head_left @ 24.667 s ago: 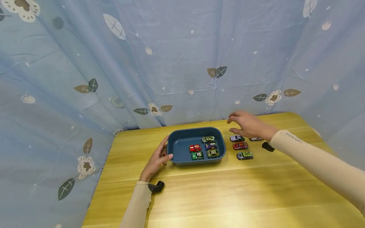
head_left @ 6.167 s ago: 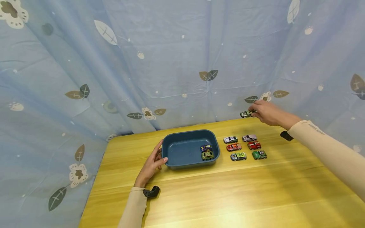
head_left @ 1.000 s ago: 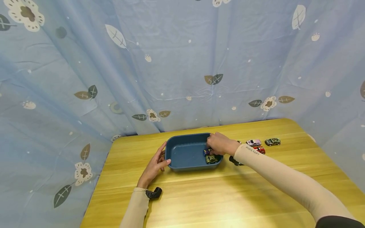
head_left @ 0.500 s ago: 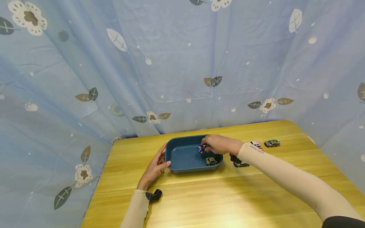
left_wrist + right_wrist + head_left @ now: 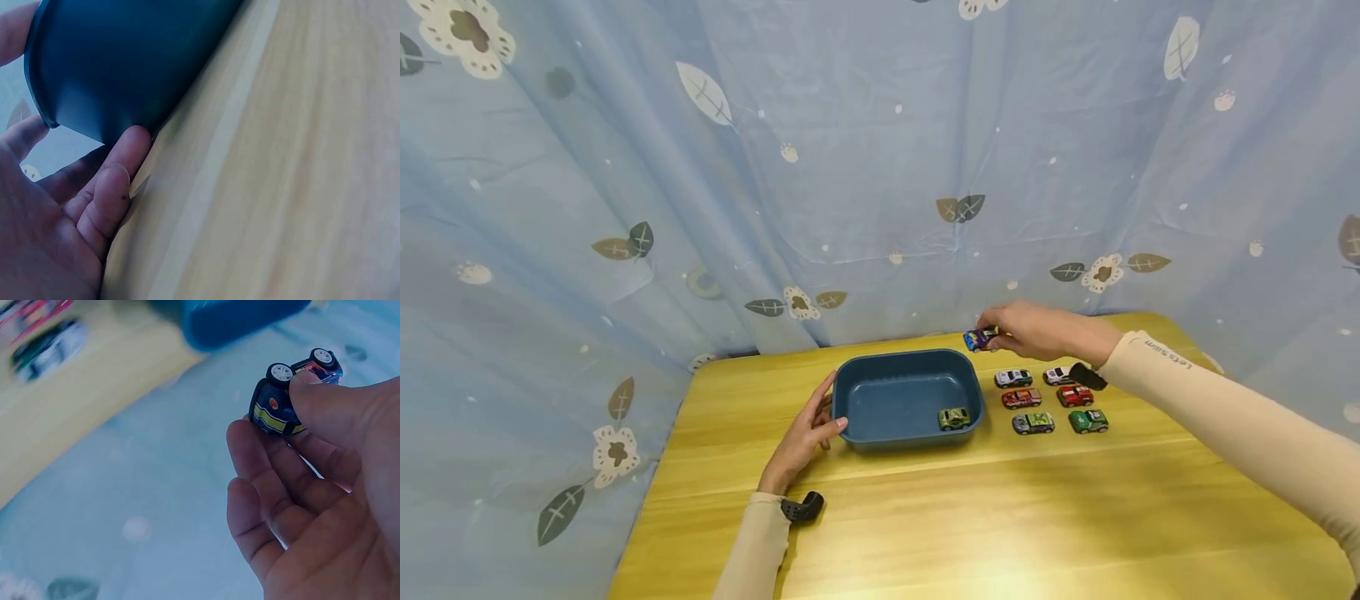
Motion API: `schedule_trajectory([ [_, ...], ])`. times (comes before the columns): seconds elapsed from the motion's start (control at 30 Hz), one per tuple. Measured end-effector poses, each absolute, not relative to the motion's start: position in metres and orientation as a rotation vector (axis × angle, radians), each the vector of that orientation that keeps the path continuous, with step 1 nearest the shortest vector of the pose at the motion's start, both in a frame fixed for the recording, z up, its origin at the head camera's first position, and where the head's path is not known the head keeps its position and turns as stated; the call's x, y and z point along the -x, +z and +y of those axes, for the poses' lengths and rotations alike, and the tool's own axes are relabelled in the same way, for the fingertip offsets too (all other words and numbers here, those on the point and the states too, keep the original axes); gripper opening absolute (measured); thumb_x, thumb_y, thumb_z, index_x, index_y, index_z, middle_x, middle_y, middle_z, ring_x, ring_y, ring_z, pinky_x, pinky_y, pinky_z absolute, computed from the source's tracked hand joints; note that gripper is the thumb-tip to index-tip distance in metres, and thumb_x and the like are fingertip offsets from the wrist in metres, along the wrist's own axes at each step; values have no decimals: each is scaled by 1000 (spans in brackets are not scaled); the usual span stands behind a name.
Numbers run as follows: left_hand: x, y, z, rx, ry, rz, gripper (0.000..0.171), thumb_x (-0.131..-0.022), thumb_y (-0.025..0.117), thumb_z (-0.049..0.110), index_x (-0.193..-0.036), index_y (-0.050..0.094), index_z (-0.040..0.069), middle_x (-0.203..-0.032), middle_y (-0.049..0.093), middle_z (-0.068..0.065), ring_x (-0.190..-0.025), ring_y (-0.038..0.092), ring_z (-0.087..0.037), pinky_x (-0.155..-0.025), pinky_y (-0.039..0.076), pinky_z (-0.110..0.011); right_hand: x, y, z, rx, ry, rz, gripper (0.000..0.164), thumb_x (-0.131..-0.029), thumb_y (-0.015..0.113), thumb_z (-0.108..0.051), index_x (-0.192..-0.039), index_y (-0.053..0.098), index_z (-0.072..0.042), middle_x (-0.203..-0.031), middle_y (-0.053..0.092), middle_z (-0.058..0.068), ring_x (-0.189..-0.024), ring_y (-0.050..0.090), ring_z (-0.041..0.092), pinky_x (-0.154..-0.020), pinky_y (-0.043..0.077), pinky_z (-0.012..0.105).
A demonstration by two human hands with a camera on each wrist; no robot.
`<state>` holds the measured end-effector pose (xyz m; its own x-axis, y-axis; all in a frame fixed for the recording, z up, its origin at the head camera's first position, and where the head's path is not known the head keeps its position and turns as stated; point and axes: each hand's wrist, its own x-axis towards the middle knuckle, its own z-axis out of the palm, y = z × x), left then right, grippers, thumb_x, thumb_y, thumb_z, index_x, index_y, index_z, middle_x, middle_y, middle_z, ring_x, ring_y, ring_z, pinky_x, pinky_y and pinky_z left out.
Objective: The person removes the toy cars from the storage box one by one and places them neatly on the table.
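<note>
A blue plastic bin stands on the table, with one olive-green toy car in its right front corner. My left hand holds the bin's left end, thumb at the rim and the other fingers along the outside; the left wrist view shows curled fingers against the bin wall. Past the bin's back right corner, my right hand pinches a purple-and-blue toy car in the air. In the right wrist view, the thumb presses that toy car near its white wheels.
Right of the bin, toy cars stand in two columns: a white-and-green one, an orange-red one, a blue-and-green one, a white one, a red one and a green one. A patterned curtain hangs behind.
My right hand has taken the purple-and-blue toy car out of the bin and carried it up and right past the rim. My left hand stays at the bin.
</note>
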<state>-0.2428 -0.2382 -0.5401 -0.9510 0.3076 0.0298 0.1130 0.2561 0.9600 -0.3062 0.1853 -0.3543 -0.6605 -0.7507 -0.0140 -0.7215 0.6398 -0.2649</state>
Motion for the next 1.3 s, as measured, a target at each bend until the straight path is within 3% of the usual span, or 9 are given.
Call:
schedule_trajectory([
  [0.33,244,-540,-239,-419,1788,2332,81,-106,66,24,-171,21,36,-167,38,-20,-91,57,-27,-69,52,-32,294,-350,269,1049,-158,2899,24,-97,75,-5,-120,71,2,-106,71,10,-90,70,23,-79,61,43],
  [0.73,246,-541,-239,-409,1780,2355,80,-106,65,20,-171,21,35,-166,40,-21,-90,57,-26,-69,52,-31,277,-414,361,930,30,2944,20,-90,82,-8,-105,72,-1,-93,69,5,-83,69,25,-76,59,46],
  [1.3,244,-542,-237,-416,1794,2344,80,-106,64,17,-171,21,35,-164,41,-21,-90,58,-19,-67,51,-31,258,-457,385,947,124,3020,27,-85,88,-12,-106,73,-4,-89,60,5,-79,61,21,-67,58,38],
])
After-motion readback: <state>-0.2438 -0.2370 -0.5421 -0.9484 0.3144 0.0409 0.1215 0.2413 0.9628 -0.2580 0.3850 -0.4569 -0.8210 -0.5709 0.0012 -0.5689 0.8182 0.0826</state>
